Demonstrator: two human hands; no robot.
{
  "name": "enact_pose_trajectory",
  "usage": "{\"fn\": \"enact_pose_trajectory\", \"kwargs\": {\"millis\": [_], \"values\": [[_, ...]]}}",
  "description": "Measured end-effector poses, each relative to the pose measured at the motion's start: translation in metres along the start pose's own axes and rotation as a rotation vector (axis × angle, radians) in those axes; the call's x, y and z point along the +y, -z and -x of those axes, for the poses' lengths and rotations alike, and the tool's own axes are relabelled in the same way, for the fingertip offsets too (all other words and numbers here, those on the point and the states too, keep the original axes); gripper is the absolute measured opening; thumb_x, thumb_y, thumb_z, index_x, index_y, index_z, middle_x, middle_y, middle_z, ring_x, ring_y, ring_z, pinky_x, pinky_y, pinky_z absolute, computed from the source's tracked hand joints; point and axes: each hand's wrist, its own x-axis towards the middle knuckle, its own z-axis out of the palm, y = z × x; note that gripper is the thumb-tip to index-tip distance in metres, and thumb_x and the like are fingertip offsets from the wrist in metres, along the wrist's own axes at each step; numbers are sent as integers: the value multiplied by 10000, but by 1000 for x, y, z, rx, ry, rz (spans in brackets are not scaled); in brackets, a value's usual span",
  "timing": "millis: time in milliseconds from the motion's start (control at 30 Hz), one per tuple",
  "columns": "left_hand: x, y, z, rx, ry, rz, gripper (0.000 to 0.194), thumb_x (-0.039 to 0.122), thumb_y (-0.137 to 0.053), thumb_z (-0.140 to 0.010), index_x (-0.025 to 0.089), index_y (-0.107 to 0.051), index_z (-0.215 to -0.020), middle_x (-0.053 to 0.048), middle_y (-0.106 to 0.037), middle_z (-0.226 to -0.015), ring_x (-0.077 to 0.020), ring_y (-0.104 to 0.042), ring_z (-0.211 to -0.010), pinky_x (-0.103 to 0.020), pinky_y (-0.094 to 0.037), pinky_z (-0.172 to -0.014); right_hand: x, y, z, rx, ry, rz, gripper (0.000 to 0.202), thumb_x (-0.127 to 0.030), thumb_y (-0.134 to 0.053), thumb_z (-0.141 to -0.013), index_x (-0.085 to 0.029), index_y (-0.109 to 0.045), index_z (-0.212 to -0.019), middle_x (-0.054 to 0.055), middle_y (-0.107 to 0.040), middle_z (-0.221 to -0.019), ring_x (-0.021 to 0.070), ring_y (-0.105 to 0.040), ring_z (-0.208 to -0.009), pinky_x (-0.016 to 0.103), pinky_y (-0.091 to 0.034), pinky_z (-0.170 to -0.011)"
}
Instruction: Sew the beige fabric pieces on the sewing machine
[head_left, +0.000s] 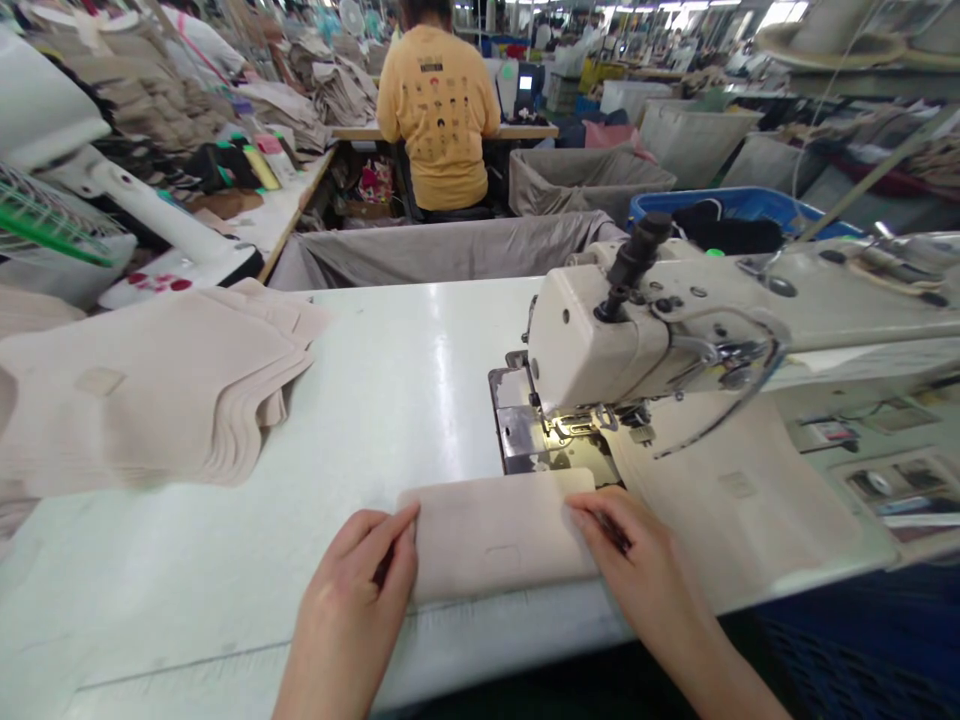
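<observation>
A folded piece of beige fabric (495, 535) lies flat near the front edge of the table, just before the needle area of a sewing machine (600, 350). My left hand (367, 570) pinches its left edge between thumb and fingers. At its upper right corner, my right hand (630, 540) grips it the same way. A small stitched or marked line shows on the fabric's lower middle. The machine's lamp lights the metal needle plate (520, 432) behind the fabric.
A stack of beige cut pieces (150, 390) lies on the left of the white table (382, 380). More beige fabric (735, 500) rests under the machine's arm at right. Beyond stand a grey cloth-lined bin (450, 250), a blue tub (652, 205) and a seated person in a yellow shirt (439, 110).
</observation>
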Motion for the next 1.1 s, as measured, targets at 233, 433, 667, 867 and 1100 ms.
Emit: {"fn": "enact_pose_trajectory", "kwargs": {"millis": [233, 433, 667, 867, 1100], "values": [[0, 0, -1, 4, -19, 3, 335, 385, -483, -989, 177, -743, -1022, -29, -663, -845, -154, -670, -711, -264, -568, -652, -7, 1, -3, -12, -47, 31, 222, -359, -528, -954, -234, -705, -907, 31, -686, -880, 193, -646, -797, 292, -491, -712], [-1, -3, 1, -11, -28, -25, 329, 376, -472, -993, 173, -727, -1038, -30, -650, -859, -157, -667, -721, -276, -569, -662, -11, 0, -4, 10, 5, 147, 199, -330, -532, -944, -235, -696, -883, 18, -670, -823, 175, -649, -714, 277, -498, -661], [1, -2, -2, 73, -239, -339, 237, 259, -498, -965, 169, -708, -1027, -126, -671, -1085, -285, -652, -949, -458, -586, -820, -7, 16, -5, 46, 349, 506, 158, -160, -574, -880, -244, -700, -925, 70, -663, -996, 207, -665, -844, 286, -520, -670], [-7, 4, -27, -165, -526, -424, 304, 127, -401, -970, 145, -684, -1079, -119, -708, -1106, -245, -672, -963, -397, -587, -872, 6, 27, -10, -68, 535, 552, 229, -97, -533, -909, -206, -670, -1058, 91, -705, -1207, 195, -703, -930, 277, -549, -739], [39, -26, -98, -329, -306, -535, 392, 421, -450, -1014, 122, -567, -1237, -182, -693, -1123, -308, -675, -1025, -483, -527, -911, -6, 11, -8, -2, 445, 553, 147, -243, -586, -958, -204, -661, -1078, 98, -702, -1187, 219, -713, -938, 296, -557, -708]]}}
